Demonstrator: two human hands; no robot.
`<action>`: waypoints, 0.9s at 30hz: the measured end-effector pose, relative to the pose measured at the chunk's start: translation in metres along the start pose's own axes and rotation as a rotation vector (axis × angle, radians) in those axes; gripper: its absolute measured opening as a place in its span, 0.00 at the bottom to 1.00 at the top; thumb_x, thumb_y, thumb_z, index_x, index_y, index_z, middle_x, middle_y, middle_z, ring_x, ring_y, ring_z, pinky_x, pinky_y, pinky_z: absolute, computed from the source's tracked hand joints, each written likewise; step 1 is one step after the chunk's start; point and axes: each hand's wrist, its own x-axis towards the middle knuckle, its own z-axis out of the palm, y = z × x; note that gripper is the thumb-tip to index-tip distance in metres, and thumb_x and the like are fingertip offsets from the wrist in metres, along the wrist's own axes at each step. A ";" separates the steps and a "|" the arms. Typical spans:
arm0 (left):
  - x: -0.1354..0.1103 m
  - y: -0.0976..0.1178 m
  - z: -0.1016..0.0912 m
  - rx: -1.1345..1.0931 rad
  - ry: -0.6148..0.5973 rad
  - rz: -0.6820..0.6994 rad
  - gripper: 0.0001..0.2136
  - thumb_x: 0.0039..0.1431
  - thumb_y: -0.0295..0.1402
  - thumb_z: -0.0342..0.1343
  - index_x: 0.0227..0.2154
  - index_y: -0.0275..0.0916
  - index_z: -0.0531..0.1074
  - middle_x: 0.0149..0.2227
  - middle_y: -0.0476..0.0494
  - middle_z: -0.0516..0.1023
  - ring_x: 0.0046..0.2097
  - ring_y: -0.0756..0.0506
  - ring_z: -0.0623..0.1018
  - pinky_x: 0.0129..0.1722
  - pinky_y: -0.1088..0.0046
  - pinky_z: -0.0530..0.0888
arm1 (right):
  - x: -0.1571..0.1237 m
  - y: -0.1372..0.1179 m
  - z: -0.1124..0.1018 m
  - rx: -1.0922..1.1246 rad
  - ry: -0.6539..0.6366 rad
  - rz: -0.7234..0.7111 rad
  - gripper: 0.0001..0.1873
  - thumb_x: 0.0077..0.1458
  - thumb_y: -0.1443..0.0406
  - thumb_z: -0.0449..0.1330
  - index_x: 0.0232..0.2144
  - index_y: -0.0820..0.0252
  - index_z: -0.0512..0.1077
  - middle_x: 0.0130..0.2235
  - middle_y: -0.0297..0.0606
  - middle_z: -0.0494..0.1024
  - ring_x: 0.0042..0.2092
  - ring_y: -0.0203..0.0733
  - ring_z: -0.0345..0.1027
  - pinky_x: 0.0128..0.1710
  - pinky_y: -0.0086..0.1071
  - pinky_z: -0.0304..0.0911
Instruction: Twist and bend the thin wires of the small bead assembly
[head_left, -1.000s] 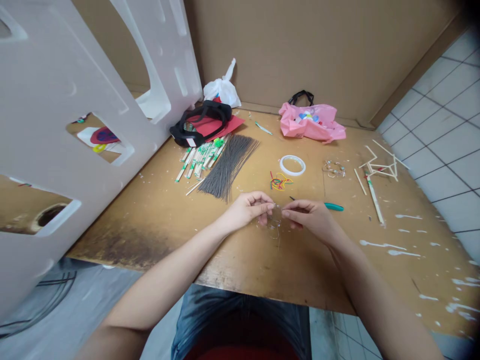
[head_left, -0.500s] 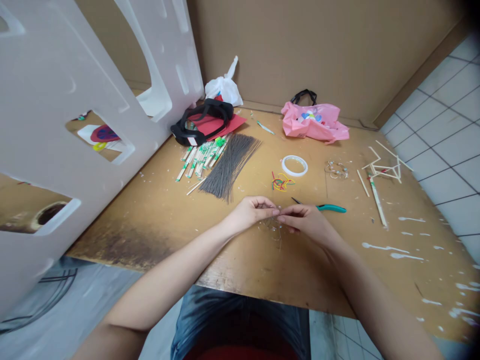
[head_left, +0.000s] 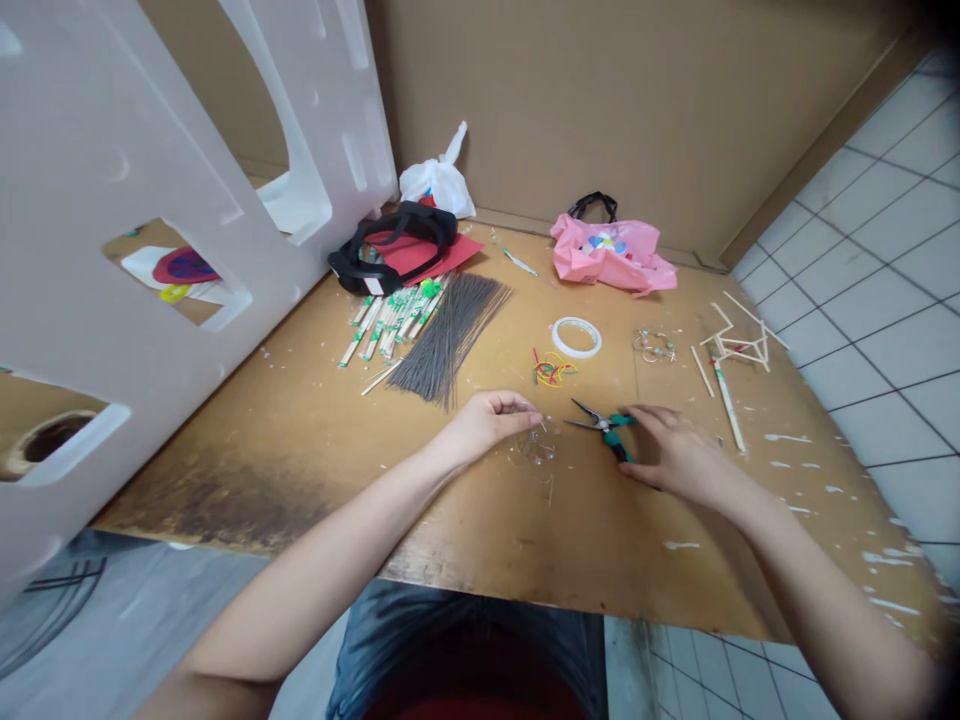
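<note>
Near the middle of the table, my left hand [head_left: 499, 418] pinches a thin wire piece [head_left: 536, 447] between thumb and fingertips. The wire is bent into loops with small clear bead-like bits, and one end trails toward the table's front. To its right, my right hand [head_left: 679, 455] has its thumb and fingers around the handles of long-nose pliers [head_left: 604, 424]. The pliers have green and black grips, their jaws apart and pointing toward the wire piece. My palm hides the rear ends of the handles.
Beyond my hands lie rubber bands [head_left: 553, 370], a white tape roll [head_left: 576, 338], a bundle of grey wires [head_left: 454, 335] and wrapped chopsticks [head_left: 382, 325]. Another wire ring [head_left: 654, 345] and a stick frame [head_left: 739, 345] lie right. A pink bag [head_left: 615, 258] stands behind; a white plastic panel [head_left: 247, 210] rises left.
My right hand has let go of the wire piece and moved right onto the pliers, which now stand open and turned. My left hand still holds the wire. The view has shifted slightly.
</note>
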 end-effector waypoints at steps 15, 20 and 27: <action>0.001 0.001 -0.005 -0.130 -0.075 -0.079 0.14 0.39 0.38 0.65 0.25 0.33 0.71 0.17 0.57 0.63 0.17 0.59 0.55 0.19 0.78 0.46 | 0.000 -0.011 -0.005 -0.291 0.041 -0.021 0.21 0.47 0.60 0.54 0.44 0.61 0.66 0.39 0.44 0.73 0.39 0.48 0.68 0.32 0.34 0.57; 0.000 0.001 -0.005 -0.219 -0.158 -0.114 0.15 0.38 0.38 0.66 0.25 0.33 0.70 0.15 0.59 0.58 0.16 0.60 0.51 0.18 0.78 0.42 | -0.011 -0.005 -0.018 -0.252 0.268 -0.126 0.20 0.50 0.57 0.54 0.43 0.62 0.67 0.38 0.44 0.74 0.40 0.47 0.68 0.34 0.33 0.58; -0.002 0.002 -0.006 -0.237 -0.218 -0.131 0.14 0.41 0.37 0.65 0.25 0.32 0.69 0.14 0.60 0.54 0.16 0.60 0.48 0.17 0.78 0.40 | -0.007 -0.021 -0.057 -0.528 0.413 -0.583 0.15 0.55 0.58 0.54 0.41 0.62 0.68 0.31 0.39 0.72 0.32 0.41 0.62 0.28 0.32 0.52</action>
